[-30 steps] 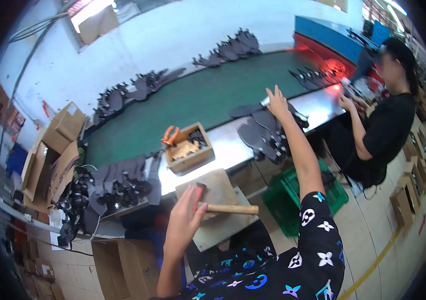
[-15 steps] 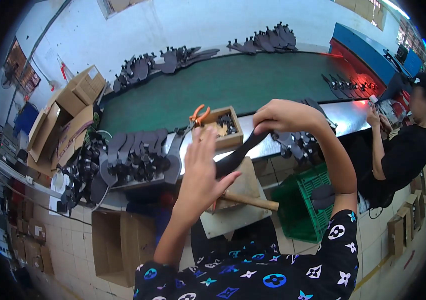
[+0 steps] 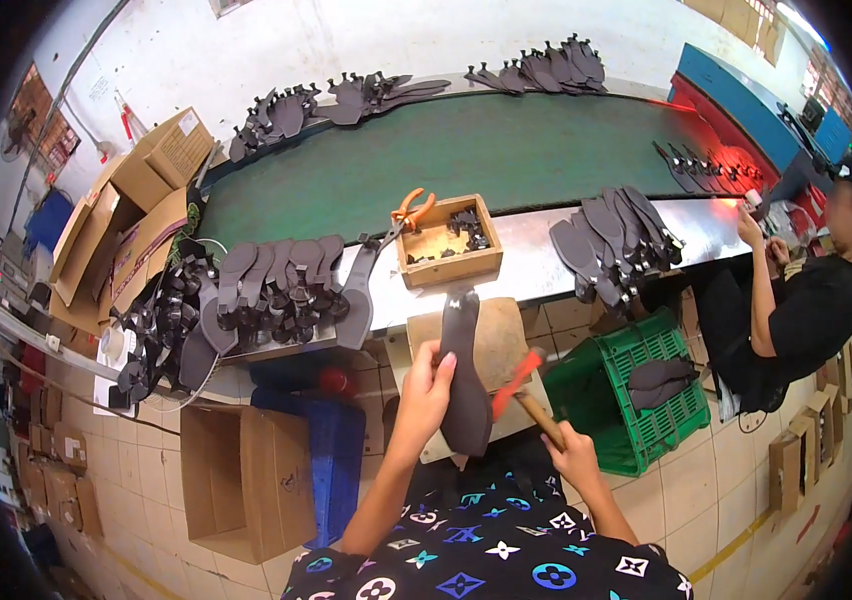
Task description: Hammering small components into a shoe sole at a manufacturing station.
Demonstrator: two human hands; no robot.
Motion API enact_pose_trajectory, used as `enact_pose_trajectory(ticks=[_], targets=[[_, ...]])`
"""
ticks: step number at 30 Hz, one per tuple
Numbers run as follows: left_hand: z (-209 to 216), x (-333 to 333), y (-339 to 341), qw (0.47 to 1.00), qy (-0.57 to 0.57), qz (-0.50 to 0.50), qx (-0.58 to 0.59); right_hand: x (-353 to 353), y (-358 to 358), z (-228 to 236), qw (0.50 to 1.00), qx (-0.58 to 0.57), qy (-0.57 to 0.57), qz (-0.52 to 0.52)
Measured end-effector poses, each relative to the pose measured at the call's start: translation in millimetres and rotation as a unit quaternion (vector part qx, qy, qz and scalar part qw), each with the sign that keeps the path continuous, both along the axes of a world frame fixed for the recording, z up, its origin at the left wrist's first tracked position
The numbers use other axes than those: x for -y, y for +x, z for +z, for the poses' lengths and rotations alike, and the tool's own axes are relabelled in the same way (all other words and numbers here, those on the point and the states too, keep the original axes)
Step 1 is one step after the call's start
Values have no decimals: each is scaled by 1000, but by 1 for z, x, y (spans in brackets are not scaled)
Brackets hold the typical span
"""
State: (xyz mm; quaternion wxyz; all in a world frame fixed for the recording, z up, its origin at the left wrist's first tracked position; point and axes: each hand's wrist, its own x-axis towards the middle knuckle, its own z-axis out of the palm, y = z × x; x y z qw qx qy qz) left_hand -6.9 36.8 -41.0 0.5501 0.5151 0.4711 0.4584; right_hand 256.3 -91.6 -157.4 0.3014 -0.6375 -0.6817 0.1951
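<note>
My left hand (image 3: pixel 422 398) is closed around a dark grey shoe sole (image 3: pixel 466 395), fingers on its left edge and the thumb on top. The sole stands lengthwise over a pale work block (image 3: pixel 499 338) in front of me, its narrow end toward the table. My right hand (image 3: pixel 576 458) grips the wooden handle of a hammer (image 3: pixel 542 416), whose red head lies just right of the sole. Ahead, a wooden box (image 3: pixel 454 272) holds small black parts, and orange-handled pliers (image 3: pixel 412 212) rest on its left corner.
Dark soles with black heel pieces lie in rows left (image 3: pixel 276 285) and right (image 3: pixel 611 240) on the metal table edge. Behind runs a green conveyor belt (image 3: pixel 426 155). A green crate (image 3: pixel 596 390), a cardboard box (image 3: pixel 246 480) and a blue bin stand below. A co-worker (image 3: pixel 796 310) sits at right.
My right hand has let go of the sole, dropped to the right and taken the hammer off the block. My left hand has closed on the sole, which now points away from me.
</note>
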Motion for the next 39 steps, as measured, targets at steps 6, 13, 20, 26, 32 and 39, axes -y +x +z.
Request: enact_pose_trajectory(ticks=[6,13,20,26,32,39], targets=[[-10,-47,27,817,251,116,-506,78,3,10,902,-354,-134,-208],[1,-219,59,836,327,-7,-440,33,12,57,935,-248,-33,-251],[-19,-258,62,885,290,-91,-351,-34,-3,73,890,-422,66,-161],[-10,-236,50,868,381,-72,-310,-113,-2,99,917,-368,148,-52],[64,-132,26,665,647,-102,-360,-161,-22,148,910,-397,113,23],[117,-59,-3,422,808,-134,-390,-142,-49,191,830,-532,-82,149]])
